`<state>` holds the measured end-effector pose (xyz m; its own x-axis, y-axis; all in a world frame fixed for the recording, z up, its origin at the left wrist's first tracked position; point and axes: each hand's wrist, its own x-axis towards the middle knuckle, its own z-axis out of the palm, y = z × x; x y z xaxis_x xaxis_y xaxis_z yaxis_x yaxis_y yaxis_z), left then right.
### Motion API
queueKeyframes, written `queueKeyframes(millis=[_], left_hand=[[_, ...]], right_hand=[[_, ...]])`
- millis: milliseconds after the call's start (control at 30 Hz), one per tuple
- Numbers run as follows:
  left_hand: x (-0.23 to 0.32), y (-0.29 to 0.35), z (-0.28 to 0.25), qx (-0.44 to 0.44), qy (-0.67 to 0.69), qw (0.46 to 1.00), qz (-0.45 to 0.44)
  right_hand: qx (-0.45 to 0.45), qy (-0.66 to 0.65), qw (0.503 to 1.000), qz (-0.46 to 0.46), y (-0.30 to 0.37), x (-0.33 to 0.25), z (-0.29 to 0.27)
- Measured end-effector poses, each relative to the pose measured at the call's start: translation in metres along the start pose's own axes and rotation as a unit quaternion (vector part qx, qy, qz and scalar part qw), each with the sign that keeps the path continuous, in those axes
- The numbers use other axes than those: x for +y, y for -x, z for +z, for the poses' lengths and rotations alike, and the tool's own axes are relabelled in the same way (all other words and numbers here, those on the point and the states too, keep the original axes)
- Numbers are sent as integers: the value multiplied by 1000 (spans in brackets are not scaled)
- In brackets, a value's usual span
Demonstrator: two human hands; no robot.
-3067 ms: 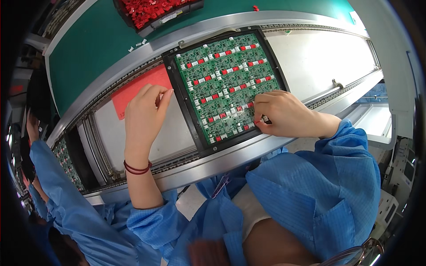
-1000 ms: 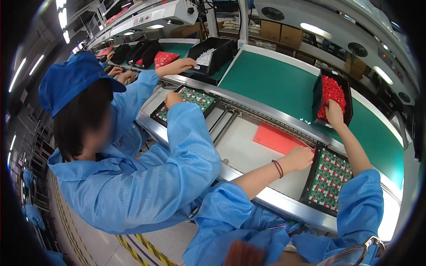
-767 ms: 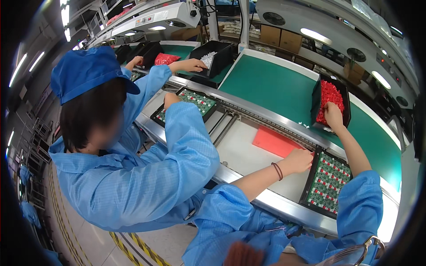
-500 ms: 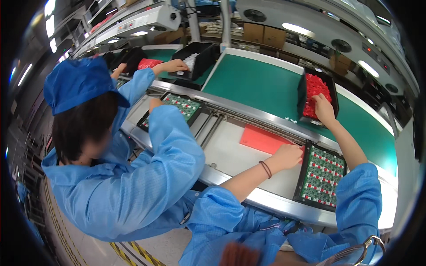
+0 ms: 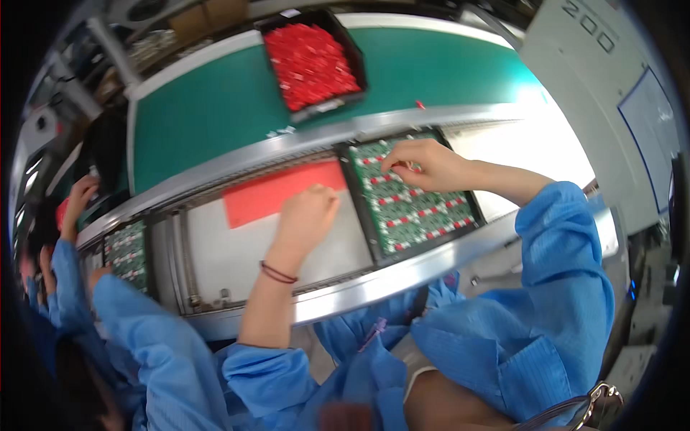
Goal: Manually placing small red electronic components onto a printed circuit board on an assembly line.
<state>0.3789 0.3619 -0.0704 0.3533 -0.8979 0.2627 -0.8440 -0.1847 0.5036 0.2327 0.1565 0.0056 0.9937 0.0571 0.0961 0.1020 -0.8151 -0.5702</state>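
Note:
My right hand (image 5: 425,167) is above the upper part of a green circuit board panel (image 5: 420,208), its thumb and fingers pinched together. Whatever lies between the fingertips is too small to make out. Rows of small red and white parts dot the panel, which sits in a black tray (image 5: 368,219) on the rails. To the left of the tray, my left hand (image 5: 310,215) is curled closed in front of a flat red sheet (image 5: 259,190); its palm is hidden. A black bin (image 5: 363,72) heaped with small red parts (image 5: 309,63) stands beyond the tray, on the green surface.
A metal rail (image 5: 215,169) separates the tray from the green belt (image 5: 194,108). Small white pieces (image 5: 282,132) and one red part (image 5: 420,105) lie beyond it. At left, a co-worker's sleeve (image 5: 154,345) reaches toward another board (image 5: 128,255). A grey cabinet (image 5: 596,86) rises at right.
The view has swung to the right. My right hand has left the red parts bin and come over the circuit board panel. My left hand is now away from the tray's edge, still curled.

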Motion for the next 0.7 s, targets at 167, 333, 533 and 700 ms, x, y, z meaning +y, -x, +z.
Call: queueKeyframes(millis=[167, 333, 533, 700], left_hand=[[-4, -14, 4, -46, -1, 999, -1], [-5, -13, 9, -26, 12, 1000, -4], [-4, -11, 7, -40, 11, 999, -19], [0, -11, 1, -58, 1, 998, -33]], right_hand=[[-79, -183, 958, 206, 54, 16, 7], [-104, -124, 977, 137, 79, 12, 13], [-122, -137, 972, 150, 81, -9, 32], [-43, -25, 998, 42, 77, -3, 54]])
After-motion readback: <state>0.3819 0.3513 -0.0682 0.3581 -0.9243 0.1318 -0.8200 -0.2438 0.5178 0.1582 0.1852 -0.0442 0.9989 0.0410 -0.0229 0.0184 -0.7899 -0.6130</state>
